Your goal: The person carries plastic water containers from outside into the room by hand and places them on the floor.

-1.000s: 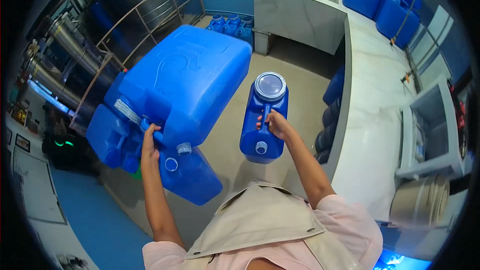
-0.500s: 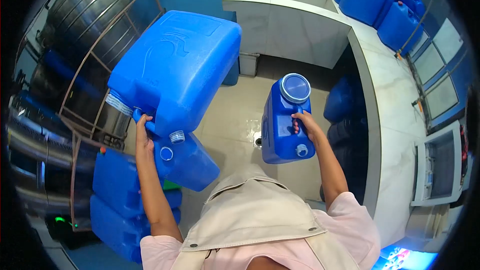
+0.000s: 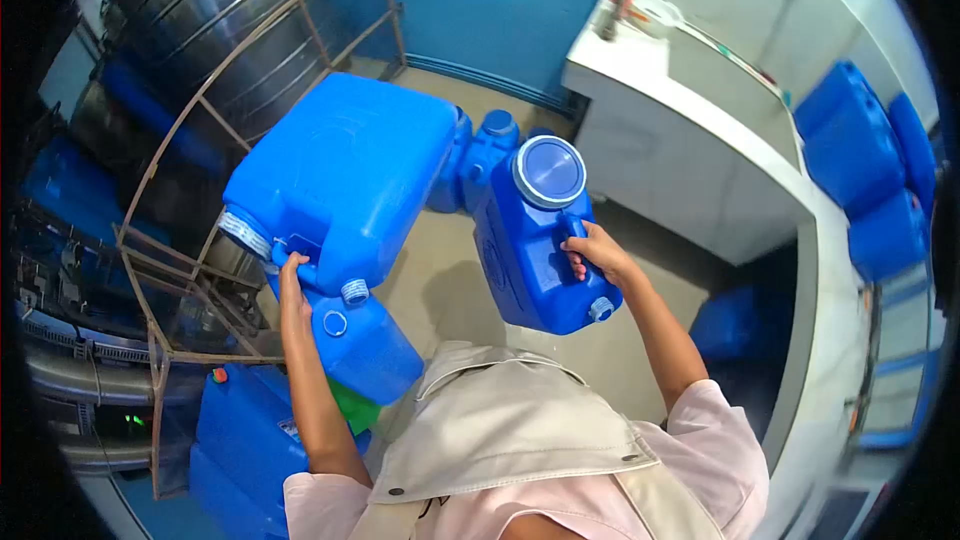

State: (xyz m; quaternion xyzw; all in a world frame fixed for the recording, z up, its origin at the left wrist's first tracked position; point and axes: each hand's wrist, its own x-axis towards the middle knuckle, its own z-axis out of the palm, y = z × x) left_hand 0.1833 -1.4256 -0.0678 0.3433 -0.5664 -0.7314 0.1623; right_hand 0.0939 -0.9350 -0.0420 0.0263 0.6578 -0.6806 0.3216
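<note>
My left hand point(image 3: 293, 278) is wrapped round the handle of a large blue water jug point(image 3: 345, 155), which is tilted with its white-ringed cap toward me. Directly under that jug, another blue jug point(image 3: 375, 342) with a round cap shows; whether my left hand also grips it is hidden. My right hand point(image 3: 598, 252) closes round the handle of a smaller blue water jug point(image 3: 520, 265). This one has a wide round lid on top and a small spout cap low on the near side. It hangs above the floor, apart from the larger jug.
More blue jugs point(image 3: 488, 155) stand on the floor beyond. To the left are a rusty metal frame point(image 3: 160, 175), a steel tank point(image 3: 215, 10) and stacked blue jugs point(image 3: 240, 420). A tiled counter point(image 3: 690, 155) curves along the right, with blue jugs point(image 3: 850, 135) on it.
My view has turned left, so the counter now lies farther right and the floor jugs beyond show. Both hands keep their jugs; the right one's jug has come closer to the large jug.
</note>
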